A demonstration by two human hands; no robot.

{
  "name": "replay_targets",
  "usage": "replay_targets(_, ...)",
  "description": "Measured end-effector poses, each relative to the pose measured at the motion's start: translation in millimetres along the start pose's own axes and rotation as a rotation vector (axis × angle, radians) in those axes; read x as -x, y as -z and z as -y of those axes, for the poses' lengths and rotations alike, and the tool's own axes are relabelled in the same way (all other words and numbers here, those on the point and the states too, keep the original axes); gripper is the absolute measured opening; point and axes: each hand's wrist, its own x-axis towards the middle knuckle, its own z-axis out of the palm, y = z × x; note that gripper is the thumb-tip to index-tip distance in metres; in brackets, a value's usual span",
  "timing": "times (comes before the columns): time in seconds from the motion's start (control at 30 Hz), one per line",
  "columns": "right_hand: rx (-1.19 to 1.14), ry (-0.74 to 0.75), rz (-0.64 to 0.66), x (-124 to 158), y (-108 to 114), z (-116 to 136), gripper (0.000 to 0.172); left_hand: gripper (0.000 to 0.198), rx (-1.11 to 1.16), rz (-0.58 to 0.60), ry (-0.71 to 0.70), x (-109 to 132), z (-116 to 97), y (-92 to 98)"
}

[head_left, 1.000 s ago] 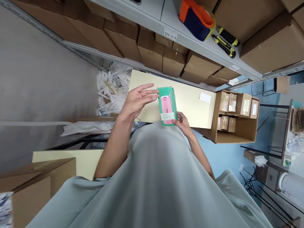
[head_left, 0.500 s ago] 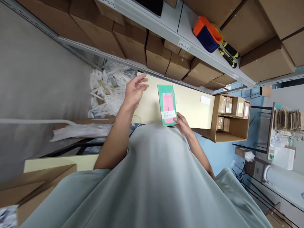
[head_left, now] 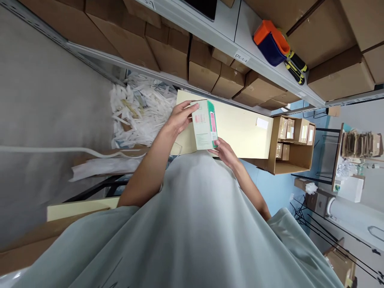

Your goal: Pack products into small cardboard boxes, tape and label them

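Between my two hands is a small box (head_left: 203, 127), green and pink on one face and pale with printed text on the side turned up to me. My left hand (head_left: 181, 117) grips its upper left corner, thumb on the pale side. At the lower right corner my right hand (head_left: 224, 151) holds the box, thumb near the green edge and the other fingers partly hidden under it. The box is held above the cream tabletop (head_left: 240, 134), close to my shirt.
An open carton (head_left: 292, 167) with several small boxes stands at the table's right end. Shredded paper (head_left: 144, 112) is heaped on the left. Beyond the table runs a shelf (head_left: 222, 48) with cartons, an orange-and-blue holder (head_left: 271, 43) and yellow-black tools (head_left: 295, 72). A white paper (head_left: 262, 123) lies on the table.
My left hand has come in and taken hold of the box. The box has turned from its green and pink front to its pale printed side. My right hand still holds it.
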Motion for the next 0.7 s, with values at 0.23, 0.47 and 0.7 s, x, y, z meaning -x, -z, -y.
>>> replay_targets(0.23, 0.113, 0.138, -0.145, -7.5, 2.1, -9.1, 0.101, 0.057, -0.157, -0.129, -0.104, -1.5, -21.5, -7.6)
replay_targets(0.47, 0.093, 0.140, -0.079, -2.6, 18.4, 3.9, 0.095, 0.056, -0.255, -0.056, -0.194, 8.3, -40.3, -26.9)
replay_targets(0.7, -0.061, 0.064, 0.038, 0.6, 56.1, 17.9, 0.078, 0.053, -0.155, -0.078, -0.196, 10.3, -38.1, -45.3)
